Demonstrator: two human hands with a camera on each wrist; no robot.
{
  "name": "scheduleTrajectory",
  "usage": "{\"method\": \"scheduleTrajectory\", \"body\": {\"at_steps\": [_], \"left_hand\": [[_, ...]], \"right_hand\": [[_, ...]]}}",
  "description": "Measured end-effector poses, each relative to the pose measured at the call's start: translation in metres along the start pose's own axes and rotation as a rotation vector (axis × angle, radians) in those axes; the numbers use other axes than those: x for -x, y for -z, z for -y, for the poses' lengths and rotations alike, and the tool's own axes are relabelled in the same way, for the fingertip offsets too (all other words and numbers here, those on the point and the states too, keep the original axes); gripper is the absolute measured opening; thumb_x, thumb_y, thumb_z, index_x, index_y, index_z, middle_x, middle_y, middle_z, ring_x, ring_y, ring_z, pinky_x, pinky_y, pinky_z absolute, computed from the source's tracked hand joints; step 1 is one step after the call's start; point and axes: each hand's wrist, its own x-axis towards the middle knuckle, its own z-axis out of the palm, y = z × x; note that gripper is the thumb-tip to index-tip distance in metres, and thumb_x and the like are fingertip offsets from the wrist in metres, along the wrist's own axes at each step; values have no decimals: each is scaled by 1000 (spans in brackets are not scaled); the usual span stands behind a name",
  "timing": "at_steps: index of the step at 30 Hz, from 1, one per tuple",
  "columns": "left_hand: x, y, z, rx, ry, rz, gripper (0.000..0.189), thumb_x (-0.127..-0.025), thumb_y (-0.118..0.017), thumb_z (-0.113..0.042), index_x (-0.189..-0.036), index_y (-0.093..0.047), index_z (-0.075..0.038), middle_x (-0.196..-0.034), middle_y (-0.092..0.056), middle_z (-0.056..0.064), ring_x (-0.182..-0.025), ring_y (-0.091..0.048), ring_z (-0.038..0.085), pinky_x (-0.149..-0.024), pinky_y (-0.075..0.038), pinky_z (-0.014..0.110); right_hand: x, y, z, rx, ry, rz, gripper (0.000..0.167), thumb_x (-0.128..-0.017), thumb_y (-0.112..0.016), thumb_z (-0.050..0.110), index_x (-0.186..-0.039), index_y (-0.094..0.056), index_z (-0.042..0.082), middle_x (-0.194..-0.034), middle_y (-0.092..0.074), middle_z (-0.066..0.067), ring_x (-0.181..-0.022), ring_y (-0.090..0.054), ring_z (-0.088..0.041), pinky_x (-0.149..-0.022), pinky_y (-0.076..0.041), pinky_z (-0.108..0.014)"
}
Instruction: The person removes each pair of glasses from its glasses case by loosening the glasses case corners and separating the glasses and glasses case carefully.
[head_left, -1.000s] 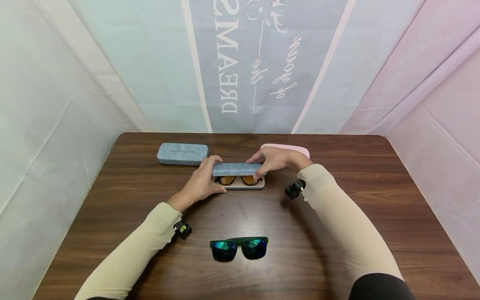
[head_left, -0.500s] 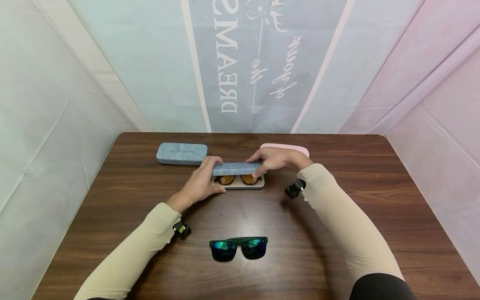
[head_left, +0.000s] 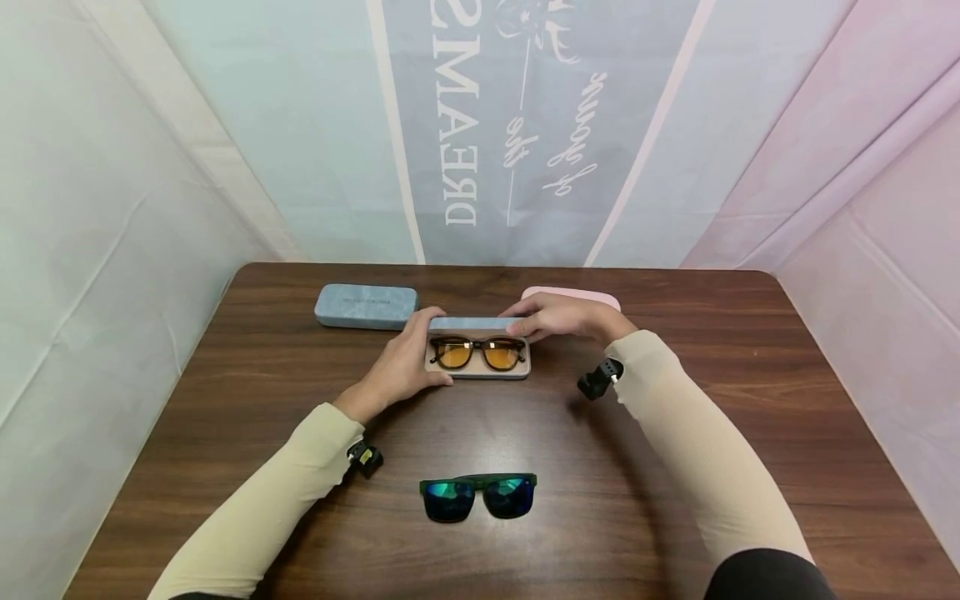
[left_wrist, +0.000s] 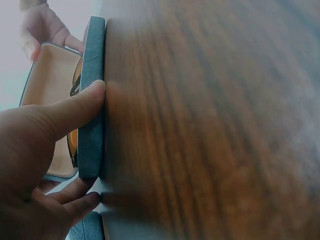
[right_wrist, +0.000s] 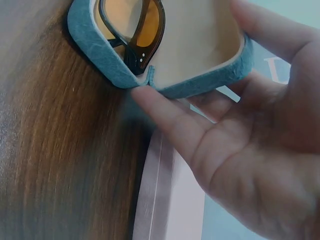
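Note:
A blue glasses case [head_left: 480,375] lies on the table with its lid [head_left: 471,323] raised, showing a beige lining. Inside are dark-framed glasses [head_left: 454,354] with orange lenses. My left hand [head_left: 399,367] grips the case's left end; in the left wrist view its thumb [left_wrist: 85,102] presses the front wall and fingers reach behind the case. At the right end my right hand [head_left: 558,318] holds the lid. The right wrist view shows one finger [right_wrist: 160,107] by the hinge corner and the thumb [right_wrist: 270,27] at the lid's edge.
Another blue case [head_left: 366,306], closed, lies back left, beside my left fingertips. A pink case [head_left: 577,294] sits behind my right hand, partly covered by it. Dark sunglasses [head_left: 448,502] with blue-green lenses rest nearer the front. A printed curtain [head_left: 510,125] hangs behind the table.
The lid has swung further back, so the orange-lensed glasses show fully. My right hand has moved slightly back with the lid. The left hand keeps its place on the case.

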Motion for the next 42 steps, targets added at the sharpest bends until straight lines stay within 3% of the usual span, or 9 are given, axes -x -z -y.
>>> {"method": "scheduleTrajectory", "body": {"at_steps": [6, 13, 22, 34, 42], "left_hand": [[1, 0, -1, -16, -18, -1, 111, -79, -90, -28, -159, -14, -18, -153, -31, 19, -63, -50, 18, -59, -47, 36], [1, 0, 0, -23, -65, -9, 103, -80, -90, -27, -157, -22, -15, -144, -35, 20, -71, -49, 18, -65, -47, 38], [-1, 3, -1, -25, -44, 20, 100, -81, -88, -27, -155, -22, -13, -144, -34, 21, -68, -47, 19, -68, -45, 39], [-1, 2, -2, -29, -26, 39, 99, -82, -87, -28, -155, -21, -15, -144, -34, 22, -72, -48, 22, -75, -47, 42], [-1, 1, 0, -33, -29, 38, 99, -83, -87, -28, -155, -21, -14, -144, -35, 22, -78, -51, 24, -81, -49, 44]], "right_hand": [[2, -6, 2, 5, 20, -34, 56, -107, -54, 21, -153, -37, -6, -151, -45, -22, -138, -47, -34, -109, -44, -42], [2, -11, 3, 50, 19, -69, 55, -108, -52, 24, -153, -38, -5, -151, -46, -22, -140, -45, -34, -111, -42, -44], [4, -17, 5, 109, 31, -111, 54, -108, -51, 25, -152, -40, -5, -150, -47, -22, -139, -46, -35, -111, -41, -45], [9, -21, 8, 395, 43, -218, 55, -108, -49, 36, -150, -47, 0, -148, -51, -18, -140, -44, -35, -114, -34, -51], [12, -27, 10, 461, 30, -240, 58, -109, -47, 39, -150, -46, -1, -144, -54, -19, -135, -49, -34, -112, -37, -52]]}}
